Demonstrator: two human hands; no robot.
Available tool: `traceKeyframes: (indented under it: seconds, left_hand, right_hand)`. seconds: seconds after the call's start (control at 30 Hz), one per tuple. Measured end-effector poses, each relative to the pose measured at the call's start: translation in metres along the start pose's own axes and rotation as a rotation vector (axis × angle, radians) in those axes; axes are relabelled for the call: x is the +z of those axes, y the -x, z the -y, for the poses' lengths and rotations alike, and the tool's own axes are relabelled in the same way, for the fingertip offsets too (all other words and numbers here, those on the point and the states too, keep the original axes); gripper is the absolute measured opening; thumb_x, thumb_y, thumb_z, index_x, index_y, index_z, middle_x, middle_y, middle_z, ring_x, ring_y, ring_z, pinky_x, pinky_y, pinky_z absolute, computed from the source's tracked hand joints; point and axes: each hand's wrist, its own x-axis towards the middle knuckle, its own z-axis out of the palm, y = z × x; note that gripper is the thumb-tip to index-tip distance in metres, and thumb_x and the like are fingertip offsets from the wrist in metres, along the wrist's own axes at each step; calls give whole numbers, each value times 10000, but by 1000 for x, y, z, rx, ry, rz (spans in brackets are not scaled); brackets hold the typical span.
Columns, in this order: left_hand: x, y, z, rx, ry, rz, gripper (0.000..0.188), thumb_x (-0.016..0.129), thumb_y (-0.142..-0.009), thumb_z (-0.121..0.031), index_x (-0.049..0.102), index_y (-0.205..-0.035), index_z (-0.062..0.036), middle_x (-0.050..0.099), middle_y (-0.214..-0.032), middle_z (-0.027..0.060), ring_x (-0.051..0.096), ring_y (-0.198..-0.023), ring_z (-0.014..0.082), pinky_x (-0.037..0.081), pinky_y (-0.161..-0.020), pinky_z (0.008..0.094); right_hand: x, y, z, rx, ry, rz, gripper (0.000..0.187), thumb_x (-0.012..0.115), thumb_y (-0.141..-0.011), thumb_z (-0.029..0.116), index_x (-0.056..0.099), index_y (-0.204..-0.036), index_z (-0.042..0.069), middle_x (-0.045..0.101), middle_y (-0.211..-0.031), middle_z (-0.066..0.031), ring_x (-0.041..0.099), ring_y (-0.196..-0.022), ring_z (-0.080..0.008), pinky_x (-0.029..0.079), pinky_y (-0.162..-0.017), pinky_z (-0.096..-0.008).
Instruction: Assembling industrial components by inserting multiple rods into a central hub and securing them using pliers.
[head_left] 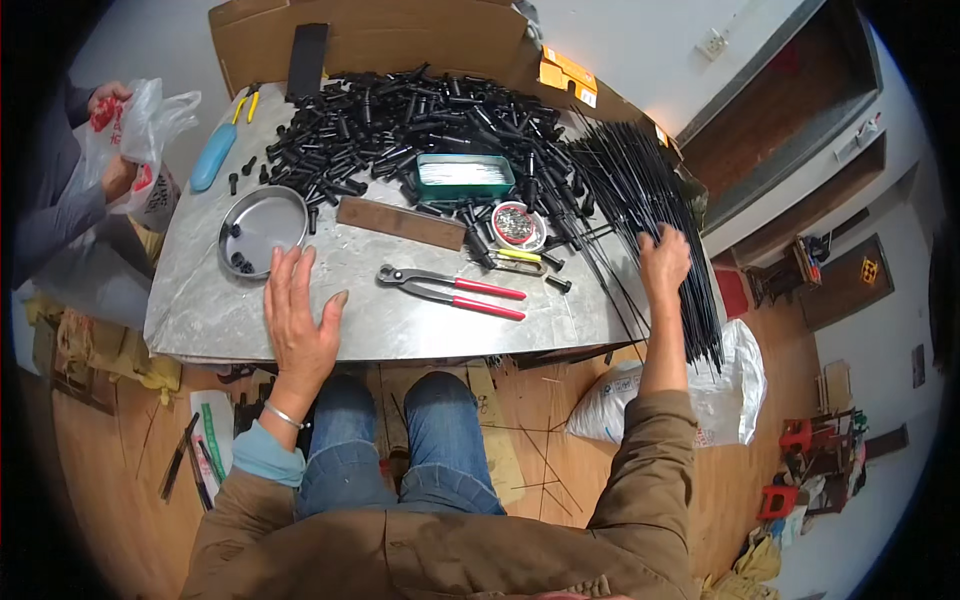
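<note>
My left hand (299,318) lies open, fingers spread, at the near rim of a round metal dish (305,215) with a few small black parts in it. On the right, my right hand (665,262) is curled over a thick bundle of long thin black rods (695,300), its fingers closed on some of them. Between my hands, pincers with red handles (485,297) lie on the table. Behind them are a flat brown bar (400,222), a green box (464,190) of thin pale pieces and a round tub (541,236) of small silvery pieces.
A large heap of black bolt-like parts (400,125) covers the back of the grey table (215,325), against a cardboard wall (400,50). Pliers with yellow handles (252,104) and a blue tool (213,158) lie at left. Another person's hands hold a plastic bag (150,125). A white sack (605,405) stands below right.
</note>
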Motion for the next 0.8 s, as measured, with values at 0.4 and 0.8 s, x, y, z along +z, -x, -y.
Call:
traceKeyframes:
  seconds: [0.4, 0.8]
  left_hand:
    - [9, -5, -8, -38, -9, 21, 608, 662, -792, -101, 433, -1351, -27, 455, -1347, 198, 357, -1326, 392, 295, -1071, 473]
    - [8, -6, -9, -69, -14, 70, 606, 655, -797, -104, 432, -1355, -23, 465, -1345, 191, 371, -1320, 378, 299, -1074, 458]
  right_hand:
    - [23, -42, -24, 39, 203, 94, 320, 705, -764, 236, 615, -1013, 57, 617, -1042, -135, 572, -1029, -334, 440, -862, -470]
    - [7, -54, -18, -76, 140, 25, 220, 671, -799, 272, 649, -883, 70, 627, -960, -123, 582, -950, -326, 476, -787, -446]
